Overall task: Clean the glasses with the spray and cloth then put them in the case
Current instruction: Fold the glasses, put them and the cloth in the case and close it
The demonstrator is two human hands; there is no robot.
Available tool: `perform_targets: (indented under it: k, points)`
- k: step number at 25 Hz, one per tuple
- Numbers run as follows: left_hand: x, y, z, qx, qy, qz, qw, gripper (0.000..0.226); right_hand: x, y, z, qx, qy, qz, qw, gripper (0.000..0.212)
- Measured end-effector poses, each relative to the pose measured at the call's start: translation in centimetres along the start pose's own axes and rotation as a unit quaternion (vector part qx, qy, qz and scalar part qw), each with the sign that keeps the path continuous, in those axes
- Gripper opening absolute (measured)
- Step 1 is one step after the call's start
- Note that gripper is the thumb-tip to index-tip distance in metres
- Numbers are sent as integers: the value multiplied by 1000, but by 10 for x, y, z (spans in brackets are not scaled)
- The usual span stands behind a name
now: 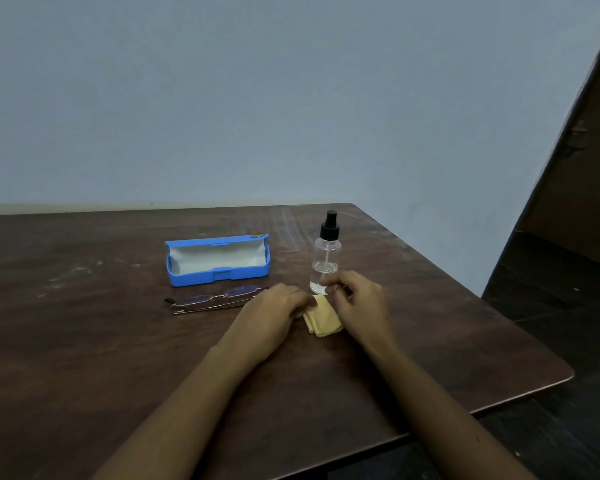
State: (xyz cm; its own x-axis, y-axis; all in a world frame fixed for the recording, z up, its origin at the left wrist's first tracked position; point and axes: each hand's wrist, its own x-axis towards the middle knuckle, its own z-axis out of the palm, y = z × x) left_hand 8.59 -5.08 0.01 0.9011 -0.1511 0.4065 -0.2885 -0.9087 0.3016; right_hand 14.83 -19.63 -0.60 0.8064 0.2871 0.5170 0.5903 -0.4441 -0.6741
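Note:
A folded yellow cloth lies on the dark wooden table between my hands. My left hand rests with its fingertips on the cloth's left edge. My right hand hovers at the cloth's right, fingers curled in front of the base of a clear spray bottle with a black pump top, which stands upright. Folded thin-framed glasses lie left of my left hand. Behind them a blue case stands open, its pale lining showing and nothing inside.
The table's right edge runs diagonally close to the bottle, with dark floor beyond. A plain blue-grey wall stands behind the table. A brown door or panel is at the far right.

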Motion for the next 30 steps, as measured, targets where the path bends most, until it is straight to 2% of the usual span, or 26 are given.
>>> perform_targets:
  k: [4,10,14,18,25,30]
  points:
    - [-2,0,-4,0,1,18,1000,31,0,7,2,-58,-23,26,998,19]
    - [-6,1,2,-5,9,-7,1000,26,1,1,-2,-24,-51,20,998,23]
    - [-9,7,4,-13,32,-39,999,37,1,0,-3,75,-44,48,995,22]
    - [-12,16,4,-30,55,-69,996,66,1,-3,-4,197,-46,72,977,13]
    - [-14,20,0,-36,118,-89,988,48,0,-7,-2,307,-88,40,947,27]
    - [-13,15,0,-68,147,-126,979,31,-3,-12,-2,370,-110,22,922,27]
